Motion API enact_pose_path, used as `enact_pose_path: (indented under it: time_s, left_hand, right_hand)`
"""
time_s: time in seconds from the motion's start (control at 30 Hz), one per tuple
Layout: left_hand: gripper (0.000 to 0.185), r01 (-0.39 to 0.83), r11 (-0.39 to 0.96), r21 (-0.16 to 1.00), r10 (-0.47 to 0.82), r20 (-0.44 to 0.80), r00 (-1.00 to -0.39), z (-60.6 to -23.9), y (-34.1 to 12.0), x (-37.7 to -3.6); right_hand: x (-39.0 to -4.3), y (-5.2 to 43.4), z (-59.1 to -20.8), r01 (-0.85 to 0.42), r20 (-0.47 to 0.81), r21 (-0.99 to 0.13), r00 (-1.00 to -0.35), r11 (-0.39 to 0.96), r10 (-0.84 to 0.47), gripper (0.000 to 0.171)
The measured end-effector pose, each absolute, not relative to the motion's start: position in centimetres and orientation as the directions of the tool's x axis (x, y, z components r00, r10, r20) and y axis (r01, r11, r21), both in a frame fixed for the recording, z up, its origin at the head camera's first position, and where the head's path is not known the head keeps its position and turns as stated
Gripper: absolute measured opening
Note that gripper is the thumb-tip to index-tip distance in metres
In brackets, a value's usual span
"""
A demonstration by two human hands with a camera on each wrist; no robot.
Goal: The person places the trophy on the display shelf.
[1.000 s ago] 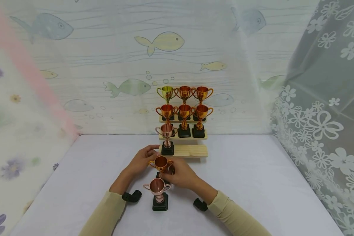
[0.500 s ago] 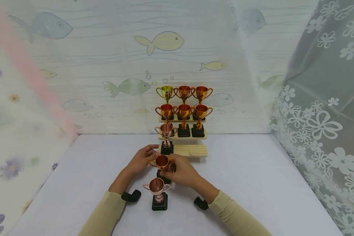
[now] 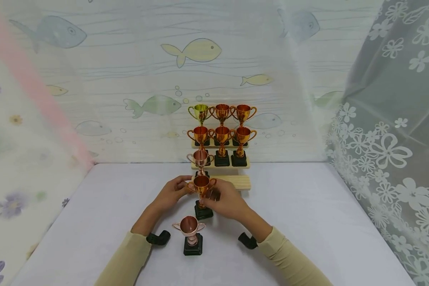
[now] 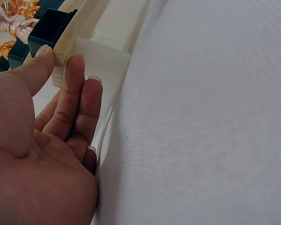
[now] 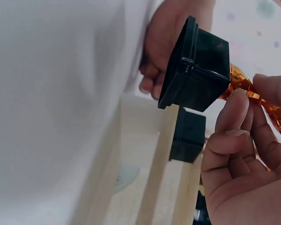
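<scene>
My right hand (image 3: pixel 227 198) pinches the stem of an orange-gold trophy cup (image 3: pixel 201 185) between thumb and fingers. The cup is raised before the lowest shelf, and its black base (image 5: pixel 203 70) shows in the right wrist view, clear of the plank. At the left end of the tiered wooden stand (image 3: pixel 240 182), my left hand (image 3: pixel 171 194) grips the lowest plank. Its thumb (image 4: pixel 42 65) lies by the black base of a rose-gold trophy (image 3: pixel 200 158), which stands on that plank, partly hidden by the held cup.
A second rose-gold trophy (image 3: pixel 189 226) stands on the white tablecloth (image 3: pixel 289 214) between my forearms. Several orange trophies (image 3: pixel 222 136) and one yellow-green trophy (image 3: pixel 201 113) fill the upper two tiers. A fish-print curtain (image 3: pixel 136 63) hangs behind.
My right hand has lifted the orange trophy up and slightly right, toward the lowest shelf, bringing it in front of the rose-gold trophy there. My left hand has stayed at the shelf end.
</scene>
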State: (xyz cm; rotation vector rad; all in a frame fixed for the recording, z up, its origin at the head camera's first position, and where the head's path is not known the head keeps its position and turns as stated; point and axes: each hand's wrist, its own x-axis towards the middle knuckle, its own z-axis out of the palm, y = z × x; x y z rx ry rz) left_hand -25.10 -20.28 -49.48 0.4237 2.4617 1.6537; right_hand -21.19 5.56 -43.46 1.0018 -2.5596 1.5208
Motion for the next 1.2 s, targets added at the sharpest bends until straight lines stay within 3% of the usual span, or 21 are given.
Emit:
enact_pose_path:
  time_s: [0.47,1.2]
  left_hand:
    - [0.05,0.153,0.342,0.927,0.311,0.042,-0.949,-49.6,-20.3,-25.1]
    - [0.048,0.147,0.33,0.932,0.314,0.038,-0.948,-49.4,-20.2,-25.1]
  right_hand:
    - [-21.8,7.7,-41.5,-0.498,0.337,-0.803,-0.833,0.328,-0.439,0.03]
    - [-23.3,9.7,-41.1,-0.477,0.383,-0.809,-0.871,0.344,-0.308,0.023]
